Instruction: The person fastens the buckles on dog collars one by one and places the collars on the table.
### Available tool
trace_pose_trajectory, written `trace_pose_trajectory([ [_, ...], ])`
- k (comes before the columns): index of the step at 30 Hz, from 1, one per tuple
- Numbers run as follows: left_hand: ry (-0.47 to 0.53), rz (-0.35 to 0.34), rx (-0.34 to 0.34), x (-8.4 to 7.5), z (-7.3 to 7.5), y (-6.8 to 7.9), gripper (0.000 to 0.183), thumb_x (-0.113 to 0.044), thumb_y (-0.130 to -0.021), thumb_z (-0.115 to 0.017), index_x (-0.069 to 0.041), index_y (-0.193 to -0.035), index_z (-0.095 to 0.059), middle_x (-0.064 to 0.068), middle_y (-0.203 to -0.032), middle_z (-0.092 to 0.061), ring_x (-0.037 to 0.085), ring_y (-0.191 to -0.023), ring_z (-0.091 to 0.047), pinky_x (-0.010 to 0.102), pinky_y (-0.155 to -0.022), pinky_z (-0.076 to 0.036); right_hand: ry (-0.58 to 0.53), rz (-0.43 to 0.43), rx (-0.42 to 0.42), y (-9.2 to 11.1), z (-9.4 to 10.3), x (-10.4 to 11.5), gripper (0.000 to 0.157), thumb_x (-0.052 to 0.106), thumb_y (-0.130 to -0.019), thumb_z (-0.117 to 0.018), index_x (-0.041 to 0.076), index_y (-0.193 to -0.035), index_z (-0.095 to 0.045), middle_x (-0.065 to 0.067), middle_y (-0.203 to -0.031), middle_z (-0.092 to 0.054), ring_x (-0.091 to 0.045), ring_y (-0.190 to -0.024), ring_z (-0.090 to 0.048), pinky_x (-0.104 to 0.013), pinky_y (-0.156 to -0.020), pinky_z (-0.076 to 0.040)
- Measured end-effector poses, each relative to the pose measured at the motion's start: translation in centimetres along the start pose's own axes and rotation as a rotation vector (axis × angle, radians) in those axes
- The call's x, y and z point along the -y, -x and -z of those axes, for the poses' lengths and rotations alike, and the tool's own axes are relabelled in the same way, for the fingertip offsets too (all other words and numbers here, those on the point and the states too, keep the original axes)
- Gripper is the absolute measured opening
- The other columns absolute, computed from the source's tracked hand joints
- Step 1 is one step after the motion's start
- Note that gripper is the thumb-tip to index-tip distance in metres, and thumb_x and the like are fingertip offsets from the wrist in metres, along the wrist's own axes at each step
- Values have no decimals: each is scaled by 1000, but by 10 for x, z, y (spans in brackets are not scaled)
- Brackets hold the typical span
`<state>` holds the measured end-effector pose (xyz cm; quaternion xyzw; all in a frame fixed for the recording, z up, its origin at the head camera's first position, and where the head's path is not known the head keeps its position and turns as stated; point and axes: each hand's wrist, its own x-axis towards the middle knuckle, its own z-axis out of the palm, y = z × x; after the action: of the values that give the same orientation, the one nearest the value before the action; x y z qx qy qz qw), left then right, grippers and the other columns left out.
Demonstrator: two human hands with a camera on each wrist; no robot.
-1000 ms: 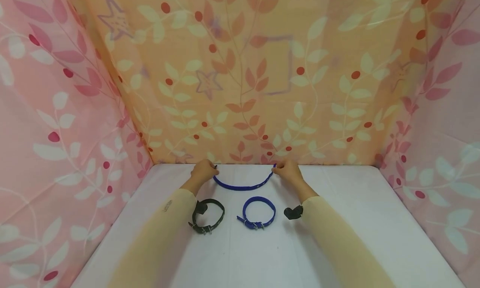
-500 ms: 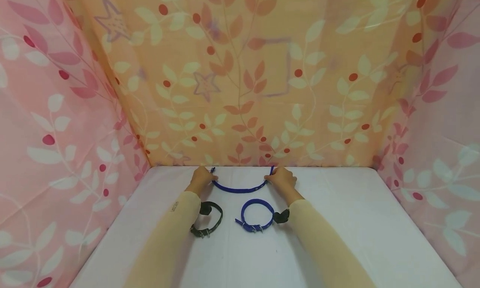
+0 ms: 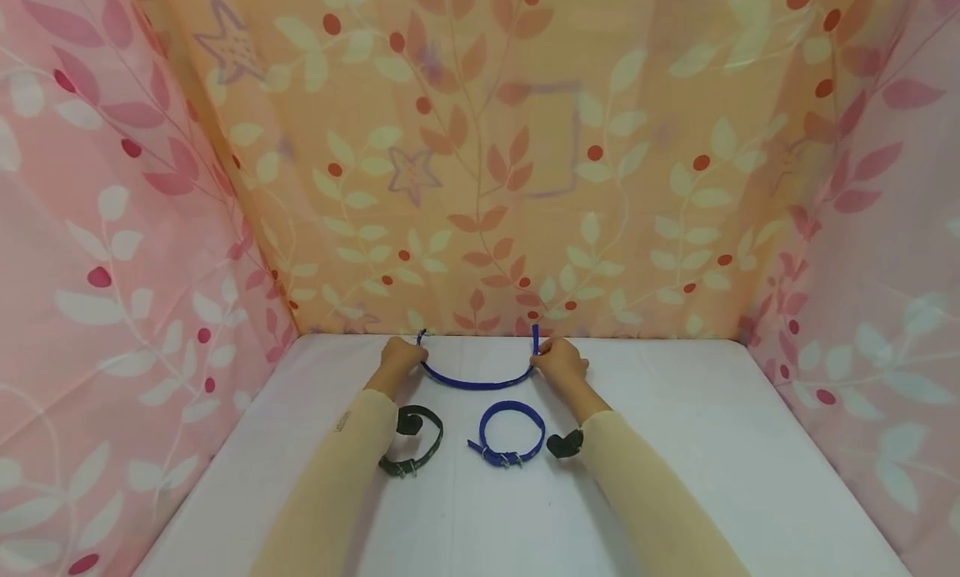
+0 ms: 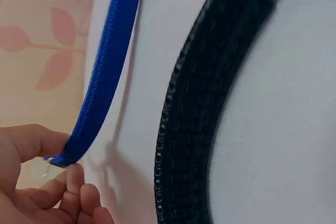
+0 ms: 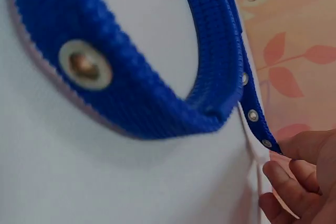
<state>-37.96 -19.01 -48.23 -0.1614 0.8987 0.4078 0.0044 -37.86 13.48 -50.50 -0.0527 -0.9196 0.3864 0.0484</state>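
An unbuckled blue collar (image 3: pixel 476 386) hangs in a shallow curve between both hands near the table's far edge. My left hand (image 3: pixel 401 360) pinches it by its buckle end between thumb and forefinger; in the left wrist view the blue strap (image 4: pixel 107 61) rises from those fingertips. My right hand (image 3: pixel 562 364) pinches the other end, whose tip stands up above the fingers. Metal-ringed holes (image 5: pixel 253 115) run along that end in the right wrist view. Closer to me, a buckled blue collar (image 3: pixel 491 455) lies in a ring, its buckle toward me.
Left of the buckled blue collar lies a black buckled collar (image 3: pixel 437 444), partly covered by the left sleeve and wrist camera. The white table (image 3: pixel 480 527) ends at an orange leaf-patterned curtain (image 3: pixel 480 143). Pink curtains (image 3: pixel 112 310) stand on both sides.
The right hand has shifted inward along the strap, leaving its tip standing above the fingers. The left hand has moved slightly, and the buckle end now sticks up past it.
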Motion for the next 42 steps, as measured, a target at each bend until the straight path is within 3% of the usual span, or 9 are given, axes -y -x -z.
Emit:
trace_pose_trajectory([
  [2, 43, 1, 5, 3, 1, -2, 38, -18, -81, -73, 7, -110, -70, 20, -113, -68, 31, -103, -60, 40, -97, -51, -100, 36, -3, 2, 1, 0, 18, 19, -89, -78, 7, -99, -70, -8, -94, -74, -28, -95, -68, -53, -97, -40],
  [5, 122, -19, 11, 0, 5, 0, 38, -18, -87, -72, 4, -118, -71, 21, -122, -68, 32, -109, -61, 42, -98, -51, -221, 67, 20, 3, 10, 5, 19, 14, -89, -77, 3, -101, -67, -11, -92, -73, -22, -84, -67, -36, -82, -52],
  [9, 234, -105, 6, -7, 9, 8, 36, -17, -97, -68, 4, -125, -66, 23, -128, -66, 34, -117, -61, 44, -99, -52, -264, 87, 53, 11, 24, 17, 25, 15, -90, -77, 2, -107, -65, -12, -96, -71, -21, -85, -65, -27, -72, -52],
  [13, 322, -201, 6, -5, 8, 22, 35, -16, -100, -67, 3, -129, -63, 22, -124, -66, 33, -114, -62, 43, -96, -53, -293, 137, 43, 25, 33, 22, 31, 20, -93, -76, 1, -113, -63, -14, -101, -69, -25, -92, -64, -29, -76, -53],
  [18, 344, -313, -6, -5, 9, 44, 36, -18, -100, -69, 2, -129, -63, 20, -118, -69, 31, -111, -64, 42, -95, -54, -376, 190, 25, 41, 46, 25, 35, 26, -95, -76, 4, -119, -64, -13, -108, -69, -26, -100, -65, -34, -87, -55],
  [25, 410, -379, -10, -15, 19, 73, 37, -17, -99, -70, -2, -132, -63, 18, -116, -71, 31, -112, -67, 47, -101, -52, -453, 305, -23, 64, 69, 30, 31, 26, -95, -76, 8, -119, -67, -11, -110, -71, -25, -102, -66, -29, -88, -56],
  [29, 382, -432, -9, -18, 26, 91, 38, -17, -98, -71, -5, -133, -62, 15, -116, -70, 29, -112, -66, 45, -100, -53, -430, 333, -33, 82, 80, 30, 28, 26, -95, -76, 10, -116, -67, -8, -107, -72, -23, -99, -67, -29, -87, -53],
  [37, 330, -557, -51, -26, 36, 128, 27, -22, -97, -74, -12, -121, -69, 8, -111, -73, 24, -107, -65, 36, -86, -47, -402, 344, -43, 116, 98, 30, 30, 33, -93, -77, 13, -113, -67, -6, -107, -73, -25, -105, -66, -51, -102, -48],
  [42, 343, -580, -74, -34, 40, 150, 27, -26, -97, -74, -17, -121, -71, 3, -112, -75, 20, -107, -65, 33, -83, -48, -390, 362, -61, 132, 110, 28, 31, 37, -93, -77, 15, -113, -66, -1, -107, -72, -20, -106, -65, -43, -100, -51],
])
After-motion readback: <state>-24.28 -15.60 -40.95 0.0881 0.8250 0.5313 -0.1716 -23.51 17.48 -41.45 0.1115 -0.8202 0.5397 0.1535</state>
